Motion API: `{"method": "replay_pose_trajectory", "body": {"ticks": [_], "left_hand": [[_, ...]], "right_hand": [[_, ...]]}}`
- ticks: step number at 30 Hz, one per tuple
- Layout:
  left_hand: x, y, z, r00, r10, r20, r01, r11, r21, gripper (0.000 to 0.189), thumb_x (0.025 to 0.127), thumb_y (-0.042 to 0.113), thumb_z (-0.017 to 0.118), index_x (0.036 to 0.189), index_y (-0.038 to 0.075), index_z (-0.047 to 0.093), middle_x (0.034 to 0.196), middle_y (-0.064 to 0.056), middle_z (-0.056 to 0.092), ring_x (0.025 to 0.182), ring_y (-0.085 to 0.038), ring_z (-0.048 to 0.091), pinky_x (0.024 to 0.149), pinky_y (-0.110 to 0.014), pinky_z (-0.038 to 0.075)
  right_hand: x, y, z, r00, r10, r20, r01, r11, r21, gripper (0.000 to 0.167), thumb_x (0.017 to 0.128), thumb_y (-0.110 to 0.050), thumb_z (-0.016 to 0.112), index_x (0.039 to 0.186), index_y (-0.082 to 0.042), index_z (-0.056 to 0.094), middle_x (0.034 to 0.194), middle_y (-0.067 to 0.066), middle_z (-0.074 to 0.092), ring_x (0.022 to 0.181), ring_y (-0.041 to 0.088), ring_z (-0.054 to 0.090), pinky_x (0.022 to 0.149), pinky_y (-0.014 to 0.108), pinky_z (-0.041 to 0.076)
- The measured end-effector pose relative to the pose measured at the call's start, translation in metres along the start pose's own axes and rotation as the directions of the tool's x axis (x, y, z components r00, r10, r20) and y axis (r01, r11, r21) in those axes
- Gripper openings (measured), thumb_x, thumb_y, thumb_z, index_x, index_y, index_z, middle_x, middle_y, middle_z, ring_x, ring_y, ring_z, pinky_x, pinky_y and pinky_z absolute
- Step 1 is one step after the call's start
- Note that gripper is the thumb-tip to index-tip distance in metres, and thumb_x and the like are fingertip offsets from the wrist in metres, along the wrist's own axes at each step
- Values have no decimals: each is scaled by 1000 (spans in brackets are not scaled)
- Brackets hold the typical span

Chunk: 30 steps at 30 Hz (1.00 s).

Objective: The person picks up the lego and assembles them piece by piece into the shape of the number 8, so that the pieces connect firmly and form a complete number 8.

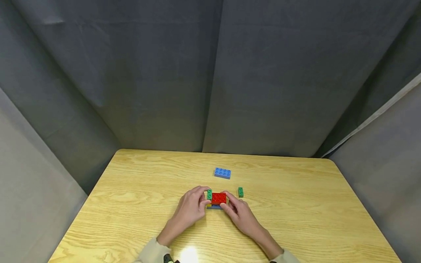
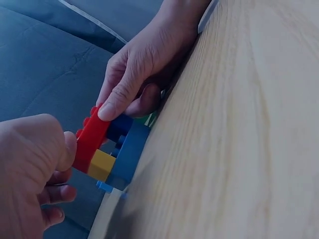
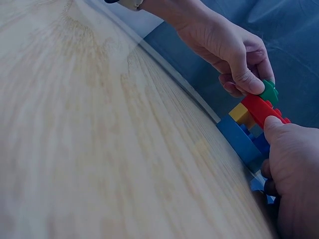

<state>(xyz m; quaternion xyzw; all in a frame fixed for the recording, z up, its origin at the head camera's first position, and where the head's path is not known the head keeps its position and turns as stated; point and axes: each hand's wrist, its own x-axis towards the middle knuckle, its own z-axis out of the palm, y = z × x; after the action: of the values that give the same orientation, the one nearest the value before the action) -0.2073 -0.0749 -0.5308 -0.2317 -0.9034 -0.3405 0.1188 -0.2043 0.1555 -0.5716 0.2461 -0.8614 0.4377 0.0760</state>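
Stack: on the table, red over yellow and blue base.
Green: my left hand pinches it at red's left end; whether seated, I cannot tell.
Red: my right hand pinches its right end, I judge as a brace.
Loose bricks: small green, wide blue, beyond, likely leaving me room.

Grey curtains behind a wooden table
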Motion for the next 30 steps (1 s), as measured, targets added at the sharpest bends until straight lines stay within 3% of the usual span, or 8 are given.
{"method": "replay_pose_trajectory", "body": {"ticks": [18,21,25,30], "left_hand": [[-2,-2,8,1000,-20,-1,20,994,-103,36,92,5,78,126,5,69,81,8,53,68,-4,45,62,-22,45],[-3,-5,7,999,-30,39,36,983,-182,34,93,4,77,126,5,68,81,8,52,67,-4,45,64,-22,46],[-3,-11,1,991,-34,127,72,948,-310,33,96,6,75,128,5,66,81,6,55,67,-5,48,64,-22,45],[0,-19,4,987,-38,154,90,932,-350,34,95,12,78,126,7,68,81,5,57,68,-5,50,60,-20,43]], "right_hand": [[-4,1,-2,1000,3,-11,-3,1000,19,34,105,-25,65,138,-19,64,68,-16,45,56,-4,34,50,18,33],[-4,0,-3,1000,24,14,-24,999,36,38,105,-26,65,140,-13,64,65,-16,43,54,-5,30,50,17,30],[-3,-4,-4,998,52,46,-54,998,45,43,105,-31,65,142,-9,63,61,-16,39,52,-4,26,50,17,27],[2,-9,-11,992,93,87,-94,995,11,48,105,-36,63,144,-9,62,58,-14,38,50,-3,24,49,18,26]]}}
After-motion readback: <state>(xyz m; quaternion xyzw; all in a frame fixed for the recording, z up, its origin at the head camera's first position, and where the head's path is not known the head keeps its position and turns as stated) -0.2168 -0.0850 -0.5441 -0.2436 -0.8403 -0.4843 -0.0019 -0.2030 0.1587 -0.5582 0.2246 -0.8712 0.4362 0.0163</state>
